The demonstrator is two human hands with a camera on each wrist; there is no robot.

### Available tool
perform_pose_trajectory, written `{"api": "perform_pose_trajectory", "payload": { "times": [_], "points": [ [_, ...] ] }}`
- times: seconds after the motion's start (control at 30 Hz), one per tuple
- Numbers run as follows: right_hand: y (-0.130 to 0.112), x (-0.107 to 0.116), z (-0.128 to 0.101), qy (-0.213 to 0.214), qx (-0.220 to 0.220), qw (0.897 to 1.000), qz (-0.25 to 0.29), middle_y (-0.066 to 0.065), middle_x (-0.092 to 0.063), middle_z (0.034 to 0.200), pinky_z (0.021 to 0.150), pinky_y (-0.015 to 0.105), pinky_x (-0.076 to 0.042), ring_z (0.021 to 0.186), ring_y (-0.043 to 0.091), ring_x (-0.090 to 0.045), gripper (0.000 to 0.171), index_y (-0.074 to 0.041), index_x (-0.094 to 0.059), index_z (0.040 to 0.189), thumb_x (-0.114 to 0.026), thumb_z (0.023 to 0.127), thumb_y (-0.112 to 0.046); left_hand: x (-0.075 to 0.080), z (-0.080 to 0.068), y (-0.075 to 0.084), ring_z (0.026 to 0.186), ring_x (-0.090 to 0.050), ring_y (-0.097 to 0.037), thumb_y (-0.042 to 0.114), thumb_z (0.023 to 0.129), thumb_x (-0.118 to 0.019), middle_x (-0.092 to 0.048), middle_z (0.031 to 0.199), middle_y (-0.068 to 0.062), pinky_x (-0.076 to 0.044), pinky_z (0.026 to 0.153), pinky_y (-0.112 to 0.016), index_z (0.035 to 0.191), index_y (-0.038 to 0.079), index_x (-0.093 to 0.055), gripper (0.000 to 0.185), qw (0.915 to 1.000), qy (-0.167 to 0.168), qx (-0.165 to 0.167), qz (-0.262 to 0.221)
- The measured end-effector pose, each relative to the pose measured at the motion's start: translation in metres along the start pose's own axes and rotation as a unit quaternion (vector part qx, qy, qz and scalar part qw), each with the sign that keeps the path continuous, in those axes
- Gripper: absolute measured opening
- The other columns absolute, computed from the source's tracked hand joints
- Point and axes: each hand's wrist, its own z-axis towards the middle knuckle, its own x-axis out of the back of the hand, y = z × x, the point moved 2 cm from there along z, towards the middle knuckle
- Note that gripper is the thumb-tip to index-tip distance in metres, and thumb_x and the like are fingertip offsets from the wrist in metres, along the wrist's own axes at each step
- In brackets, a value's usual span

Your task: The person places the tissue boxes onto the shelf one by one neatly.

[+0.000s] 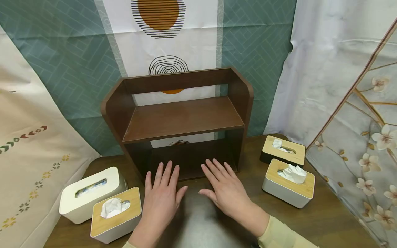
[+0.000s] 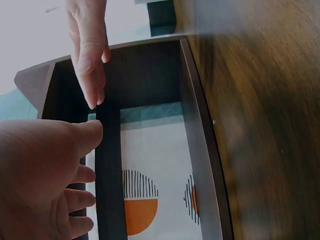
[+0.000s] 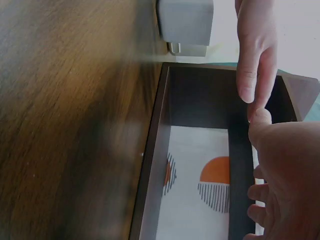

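Head view: a dark brown wooden shelf [image 1: 183, 120] stands at the middle of the frame on a dark wood-grain table [image 1: 325, 220], its long axis running left to right and its open front facing the camera. It has smooth flat boards, rounded upper corners on the side panels, one middle board and an open back through which a printed cloth shows. Both hands lie flat on the table just before the shelf's lower opening, palms down, fingers straight and spread, pointing toward it: the left hand [image 1: 161, 198] at lower centre-left, the right hand [image 1: 226, 191] beside it, holding nothing. At lower left sit a white tissue box [image 1: 90, 194] with a white lid and a white tissue box with a pale wooden lid [image 1: 116, 213]. At right sit a dark box with a wooden lid [image 1: 283, 150] and, nearer, a white box with a wooden lid [image 1: 288, 182], tissue sticking up from its slot. No writing can be read.

Left wrist view: the left hand [image 2: 40, 180] fills the lower left, fingers stretched and loosely spread, gripping nothing. The right hand [image 2: 89, 55] reaches down from the upper left with straight fingers. Behind them the shelf [image 2: 200, 150] shows matte dark boards.

Right wrist view: the right hand [image 3: 287, 175] sits at lower right, fingers extended. The left hand [image 3: 257, 50] comes in at upper right, fingers straight. The shelf [image 3: 155, 160] edge runs down the middle, and a pale box [image 3: 185, 22] is at the top.
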Motion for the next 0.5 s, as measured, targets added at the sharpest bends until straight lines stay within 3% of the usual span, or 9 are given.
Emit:
{"api": "perform_pose_trajectory", "payload": {
  "times": [0.23,0.5],
  "points": [
    [-0.004,-0.002,0.002,0.000,0.006,1.000,0.005,0.012,-0.041,0.175,0.130,0.057,-0.030,0.163,0.034,-0.035,0.082,-0.011,-0.046,0.169,-0.062,0.107,-0.061,0.005,-0.001,-0.007,0.163,-0.030,-0.044,0.049,0.104,-0.075,-0.043,0.173,-0.019,-0.021,0.126,-0.074,0.162,0.007,-0.055,0.074,0.9996,-0.017,0.021,-0.001],
    [-0.009,-0.002,0.004,0.007,0.013,1.000,0.007,0.011,-0.042,0.174,0.130,0.056,-0.030,0.163,0.032,-0.034,0.083,-0.011,-0.046,0.169,-0.062,0.107,-0.063,0.015,-0.004,-0.013,0.163,-0.030,-0.045,0.045,0.104,-0.078,-0.043,0.172,-0.021,-0.019,0.126,-0.075,0.162,0.006,-0.055,0.073,0.9993,-0.014,0.034,-0.012]
  ]
}}
